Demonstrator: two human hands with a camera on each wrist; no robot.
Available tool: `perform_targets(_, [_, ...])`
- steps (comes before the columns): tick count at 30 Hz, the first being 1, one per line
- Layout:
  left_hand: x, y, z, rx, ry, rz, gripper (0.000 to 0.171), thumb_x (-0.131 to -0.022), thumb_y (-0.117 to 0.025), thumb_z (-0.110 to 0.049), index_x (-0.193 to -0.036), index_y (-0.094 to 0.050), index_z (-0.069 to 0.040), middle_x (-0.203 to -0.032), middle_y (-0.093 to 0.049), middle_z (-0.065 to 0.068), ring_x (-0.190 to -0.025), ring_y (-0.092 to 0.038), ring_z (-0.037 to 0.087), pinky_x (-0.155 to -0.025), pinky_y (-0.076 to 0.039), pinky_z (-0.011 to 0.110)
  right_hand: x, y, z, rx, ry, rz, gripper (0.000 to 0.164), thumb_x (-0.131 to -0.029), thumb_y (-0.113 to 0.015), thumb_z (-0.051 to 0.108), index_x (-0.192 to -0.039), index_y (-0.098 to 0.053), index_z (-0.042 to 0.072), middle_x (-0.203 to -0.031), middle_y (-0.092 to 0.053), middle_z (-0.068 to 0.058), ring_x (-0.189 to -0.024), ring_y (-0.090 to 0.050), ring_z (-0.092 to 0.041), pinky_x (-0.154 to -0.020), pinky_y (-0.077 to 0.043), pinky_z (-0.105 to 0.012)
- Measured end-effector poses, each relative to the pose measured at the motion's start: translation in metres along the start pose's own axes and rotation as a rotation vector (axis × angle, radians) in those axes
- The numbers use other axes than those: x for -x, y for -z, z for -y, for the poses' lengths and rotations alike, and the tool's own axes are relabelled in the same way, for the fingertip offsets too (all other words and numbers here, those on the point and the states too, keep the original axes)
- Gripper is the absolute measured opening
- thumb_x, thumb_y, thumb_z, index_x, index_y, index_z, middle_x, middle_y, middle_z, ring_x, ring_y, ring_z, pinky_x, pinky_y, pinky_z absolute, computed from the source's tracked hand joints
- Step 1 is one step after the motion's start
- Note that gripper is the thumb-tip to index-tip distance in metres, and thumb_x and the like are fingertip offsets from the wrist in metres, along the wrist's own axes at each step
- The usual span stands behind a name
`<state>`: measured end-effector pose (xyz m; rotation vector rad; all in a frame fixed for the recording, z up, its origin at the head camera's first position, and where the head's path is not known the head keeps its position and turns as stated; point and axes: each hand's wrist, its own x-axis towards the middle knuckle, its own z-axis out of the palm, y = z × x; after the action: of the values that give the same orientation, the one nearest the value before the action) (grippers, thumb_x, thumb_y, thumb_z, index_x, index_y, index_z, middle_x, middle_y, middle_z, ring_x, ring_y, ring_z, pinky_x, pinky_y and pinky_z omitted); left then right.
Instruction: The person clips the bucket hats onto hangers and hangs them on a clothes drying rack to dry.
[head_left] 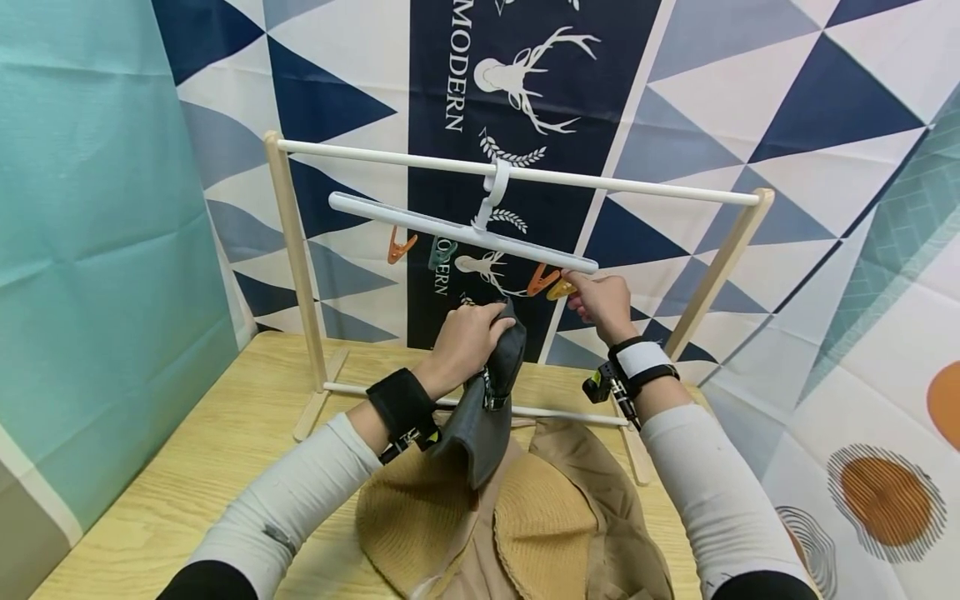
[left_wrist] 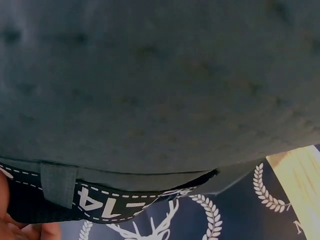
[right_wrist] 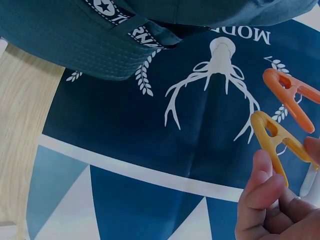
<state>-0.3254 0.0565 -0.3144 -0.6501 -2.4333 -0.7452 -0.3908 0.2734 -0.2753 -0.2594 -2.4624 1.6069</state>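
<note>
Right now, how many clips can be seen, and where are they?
4, under the hanger: an orange clip and a teal clip left of its hook, a second orange clip right of it, and a yellow clip near the right end, pinched by the right hand.

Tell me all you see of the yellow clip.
The yellow clip looks plastic: two legs, a rounded end, an opening through its body and a pale loop between the legs. It slants just under the right end of the hanger, beside an orange clip. The right hand pinches it; whether it touches the hanger is unclear.
</note>
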Motion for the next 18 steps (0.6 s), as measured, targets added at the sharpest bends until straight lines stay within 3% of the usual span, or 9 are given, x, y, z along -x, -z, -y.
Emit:
perform_targets(9, [-0.0008, -0.0007, -0.0012, -0.031, -0.008, -0.014, 0.03, -0.099, -0.057, -0.023, -0.122, -0.068, -0.008, -0.109, -0.074, 0.012, -0.087, -0.072, 0.025, -0.075, -0.056, 0.037, 0.0032, -0.0009, 0.0013, -0.003, -0.017, 0.0, 0.038, -0.085, -0.071, 0.045, -0.081, -0.068, 0.007, -0.046, -0.06, 0.008, -0.038, -0.05, -0.002, -0.041, -0.04, -0.02])
perform_targets(14, [-0.0017, -0.0022, -0.0027, -0.037, -0.004, -0.006, 0.028, -0.098, -0.058, -0.021, -0.123, -0.068, -0.01, -0.108, -0.074, 0.011, -0.081, -0.072, 0.023, -0.069, -0.056, 0.035, 0.0061, 0.0, -0.0002, 0.022, 0.0, -0.013, 0.038, -0.084, -0.071, 0.045, -0.077, -0.067, 0.007, -0.045, -0.059, 0.009, -0.04, -0.053, -0.003, -0.041, -0.04, -0.019])
perform_targets(18, [-0.003, -0.0049, -0.0046, -0.041, 0.007, 0.006, 0.028, -0.098, -0.059, -0.02, -0.123, -0.068, -0.012, -0.108, -0.074, 0.009, -0.08, -0.071, 0.022, -0.066, -0.055, 0.034, 0.0084, -0.0002, -0.0029, 0.051, 0.036, -0.051, 0.039, -0.083, -0.072, 0.044, -0.064, -0.064, 0.011, -0.043, -0.058, 0.01, -0.041, -0.055, -0.004, -0.04, -0.038, -0.02])
